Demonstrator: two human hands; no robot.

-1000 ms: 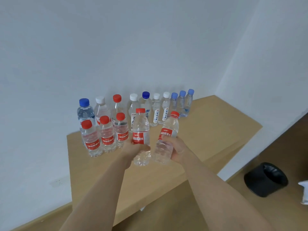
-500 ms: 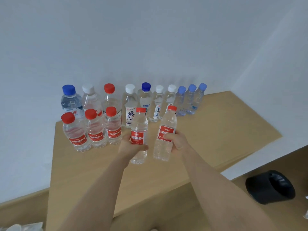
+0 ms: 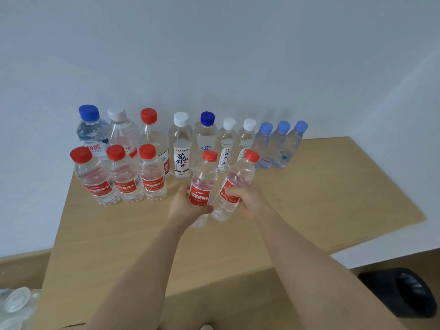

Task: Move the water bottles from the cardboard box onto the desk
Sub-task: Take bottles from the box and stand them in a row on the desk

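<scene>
Nearest, at the lower left edge, some clear plastic shapes point(image 3: 14, 303) show, too cut off to tell whether they are more bottles. The cardboard box itself is not plainly in view. At the lower right, a round black bin point(image 3: 400, 291) sits on the floor below the light wooden surface point(image 3: 333, 198).

Two bare forearms reach out over that surface. The left hand point(image 3: 185, 207) is wrapped round the red label of a clear plastic water bottle with a red cap point(image 3: 204, 177) and holds it upright. The right hand point(image 3: 250, 200) grips a second red-capped clear bottle point(image 3: 238, 179), its fingers point(image 3: 232, 192) curled over the label and the bottle's cap leaning to the right. The two bottles are just beside each other, low over the surface; whether their bases touch it I cannot tell.

Beyond and to the left stands a front row of three matching red-capped bottles point(image 3: 123, 177), upright and close together. Behind them a back row of ten mixed bottles point(image 3: 181, 148), with blue, white, red and pale blue caps, lines the white wall point(image 3: 214, 55).

The task looks well advanced: thirteen bottles are placed. These two seem bound for the gap right of the front row. How many remain in the box cannot be seen.
</scene>
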